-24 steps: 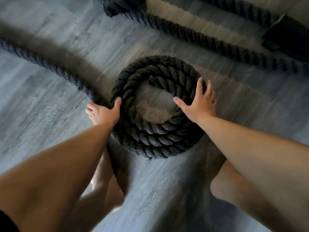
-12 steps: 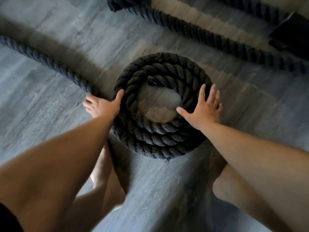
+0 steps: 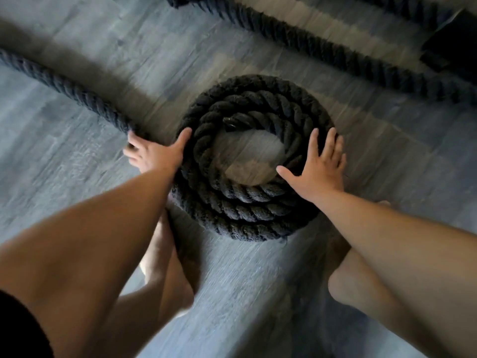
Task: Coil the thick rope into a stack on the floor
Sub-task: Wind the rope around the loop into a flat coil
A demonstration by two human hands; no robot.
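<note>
Black twisted fibre, thick and coarse: the rope [image 3: 245, 202] looks heavy and stiff enough to hold its curve, yet rough enough not to slip under your palms. It lies as a coil [image 3: 258, 99] of a few stacked turns on the grey plank floor [image 3: 64, 177], just ahead of your bare feet, with its capped end [image 3: 233, 121] tucked inside the ring.

Your right hand [image 3: 318, 174] lies flat on the coil's right side, fingers [image 3: 313, 143] straight and spread, holding nothing and only pressing down. Your left hand [image 3: 154, 155] sits at the coil's left edge, thumb stretched along the outer turn, the other fingers curled over the free run [image 3: 77, 94] where it meets the stack; how fully they wrap it is hidden.

Take hold of that free run close to the coil, not far out, since a long unsupported stretch probably drags and springs straight. Judging by the bulk, feed it round in short lengths and press each turn flat, or the stack may lean. Another length [image 3: 335, 52] crosses the floor beyond.
</note>
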